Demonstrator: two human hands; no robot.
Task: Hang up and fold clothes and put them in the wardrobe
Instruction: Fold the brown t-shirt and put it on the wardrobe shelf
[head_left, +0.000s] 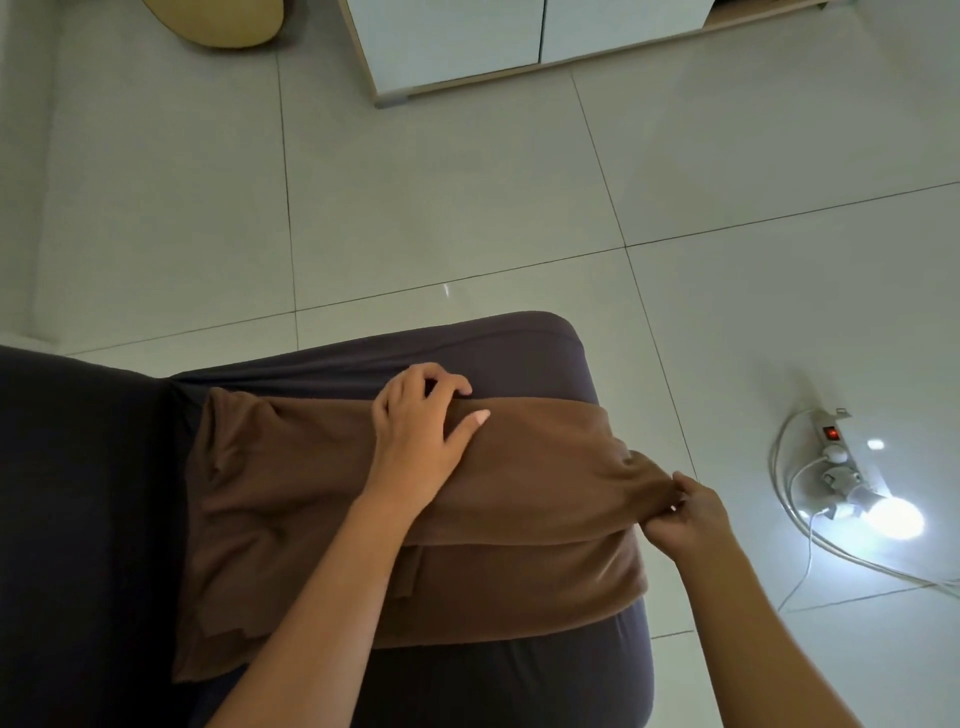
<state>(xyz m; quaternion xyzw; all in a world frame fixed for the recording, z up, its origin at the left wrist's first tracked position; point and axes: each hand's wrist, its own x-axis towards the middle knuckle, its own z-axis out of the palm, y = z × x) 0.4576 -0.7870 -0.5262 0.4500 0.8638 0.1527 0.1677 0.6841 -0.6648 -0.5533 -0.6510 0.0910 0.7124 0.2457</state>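
A brown garment lies partly folded across a dark blue-grey cushioned seat. My left hand rests on the garment's far edge, palm down, fingers curled over the fold. My right hand pinches the garment's right corner between thumb and fingers at the seat's right side. A second layer of the cloth shows below the fold, towards me. The bottom of a white wardrobe with a wooden frame stands at the top of the view.
Pale floor tiles surround the seat. A white power strip with a red switch, plugs and cables lies on the floor to the right, with a bright lamp beside it. A yellowish rounded object is at top left.
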